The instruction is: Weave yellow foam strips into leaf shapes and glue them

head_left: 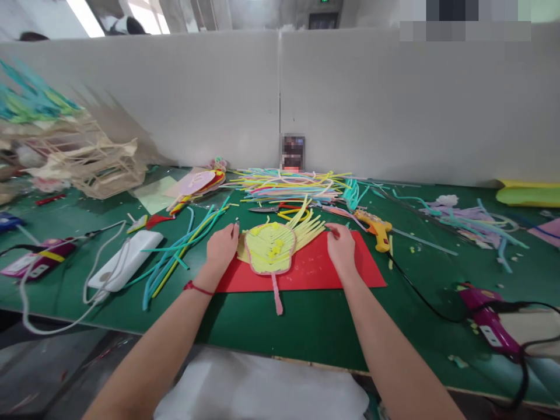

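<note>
A yellow fan-shaped craft piece (270, 248) with a pink rim and pink handle lies on a red sheet (324, 265). Behind it, pale yellow strips (311, 229) spread out to the right. My left hand (223, 245) rests by the fan's left side with its fingers curled together; what they hold, if anything, is hidden. At the tips of the pale strips is my right hand (341, 248), thumb and fingers closed in a pinch. Whatever is in that pinch is too small to make out.
Coloured pipe cleaners (293, 186) lie piled at the back, with scissors (266, 209) in front. An orange glue gun (376, 229) trails a cable at right. A white power strip (126, 259) lies left. Purple tools (492, 324) and a stick frame (98, 160) flank the table.
</note>
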Demonstrator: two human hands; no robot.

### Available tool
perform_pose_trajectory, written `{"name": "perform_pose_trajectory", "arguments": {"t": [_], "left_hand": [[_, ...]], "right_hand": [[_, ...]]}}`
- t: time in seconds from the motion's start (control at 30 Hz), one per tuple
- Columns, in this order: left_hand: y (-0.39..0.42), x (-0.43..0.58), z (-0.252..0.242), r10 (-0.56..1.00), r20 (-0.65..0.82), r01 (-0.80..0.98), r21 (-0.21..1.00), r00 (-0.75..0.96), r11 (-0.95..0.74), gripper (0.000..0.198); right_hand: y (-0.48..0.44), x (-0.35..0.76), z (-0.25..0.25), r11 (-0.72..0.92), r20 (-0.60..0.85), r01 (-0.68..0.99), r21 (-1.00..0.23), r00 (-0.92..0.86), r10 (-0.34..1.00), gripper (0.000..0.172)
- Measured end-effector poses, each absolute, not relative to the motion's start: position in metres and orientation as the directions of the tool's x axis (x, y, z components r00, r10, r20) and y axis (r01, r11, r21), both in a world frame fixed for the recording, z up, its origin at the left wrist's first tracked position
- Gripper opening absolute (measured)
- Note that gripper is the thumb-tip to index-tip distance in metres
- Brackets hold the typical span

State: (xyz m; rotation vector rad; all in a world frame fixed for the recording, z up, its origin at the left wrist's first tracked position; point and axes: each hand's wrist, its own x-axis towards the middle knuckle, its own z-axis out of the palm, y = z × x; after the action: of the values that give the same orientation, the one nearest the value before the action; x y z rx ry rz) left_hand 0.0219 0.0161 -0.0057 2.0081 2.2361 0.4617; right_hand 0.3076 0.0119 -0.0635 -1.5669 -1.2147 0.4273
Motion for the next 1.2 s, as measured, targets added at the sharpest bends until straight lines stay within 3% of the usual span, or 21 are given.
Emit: {"name": "perform_pose_trajectory", "arguments": {"t": [0.23, 0.4, 0.57, 0.93, 1.2], "left_hand": [[0.022, 0.015, -0.017, 0.993, 0.069, 0.917, 0.393, -0.100, 0.066, 0.044], [0.028, 0.014, -0.026, 0.983, 0.168, 0.875, 0.483, -0.071, -0.020, 0.040], [0.036, 0.015, -0.032, 0.965, 0.259, 0.825, 0.552, -0.038, -0.116, 0.041], [0.049, 0.018, -0.039, 0.949, 0.287, 0.763, 0.582, 0.129, -0.280, 0.033], [0.046, 0.016, -0.036, 0.952, 0.275, 0.725, 0.627, 0.136, -0.284, 0.033]], "right_hand": [[0.012, 0.308, -0.066, 0.097, 0.360, 0.551, -0.829, 0.393, 0.846, 0.024], [-0.001, 0.294, -0.052, 0.173, 0.475, 0.658, -0.733, 0.313, 0.823, 0.025], [-0.007, 0.281, -0.050, 0.318, 0.599, 0.765, -0.560, 0.108, 0.793, 0.024], [-0.015, 0.269, -0.053, 0.267, 0.545, 0.812, -0.519, 0.074, 0.835, 0.031], [-0.022, 0.263, -0.045, 0.172, 0.329, 0.740, -0.650, 0.070, 0.942, 0.037]]}}
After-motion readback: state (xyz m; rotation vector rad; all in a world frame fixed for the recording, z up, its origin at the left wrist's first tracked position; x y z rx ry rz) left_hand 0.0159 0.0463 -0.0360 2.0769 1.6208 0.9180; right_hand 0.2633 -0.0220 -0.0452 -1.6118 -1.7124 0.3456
